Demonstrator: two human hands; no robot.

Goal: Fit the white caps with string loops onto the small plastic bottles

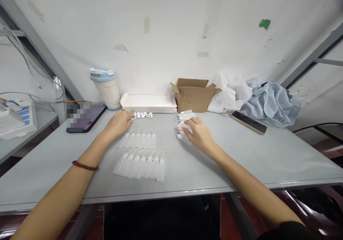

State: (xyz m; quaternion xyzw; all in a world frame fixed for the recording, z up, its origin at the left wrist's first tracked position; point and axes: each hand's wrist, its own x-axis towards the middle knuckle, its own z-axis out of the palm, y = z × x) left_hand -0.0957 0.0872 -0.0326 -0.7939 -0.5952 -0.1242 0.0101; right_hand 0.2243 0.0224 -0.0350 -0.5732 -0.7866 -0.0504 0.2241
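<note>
Backdrop: white wall (171,11) dotted with scraps of old tape (122,47), rising behind a pale grey desk (209,172)

Far edge of the desk: from left to right, a cream cup (108,93) with a blue lid, a flat white stack (150,103), a cardboard box (194,100) with its flaps up, a white plastic bag (227,93) and a crumpled light-blue cloth (276,102); a dark phone (248,122) lies in front of the cloth

Your left hand: the hand (119,122) reaches to a small cluster of white caps (143,115) before the stack; you cannot be told from this view whether its fingers pinch one

Your right hand: the hand (199,132) lies over a loose pile of bottles (187,115) in front of the box; thumb and forefinger look slightly apart, but a grip on a bottle cannot be told

Handling the pile: a light pinch on one body at a time would probably serve you best, since trailing stems could snag neighbours and a hard squeeze may dent soft walls

Bottles in rows: two slanting lines between your forearms, a back row (142,141) and a front row (142,166), necks facing away from you

Bottle look: slim, milky, translucent, each with a thin white stem
</note>
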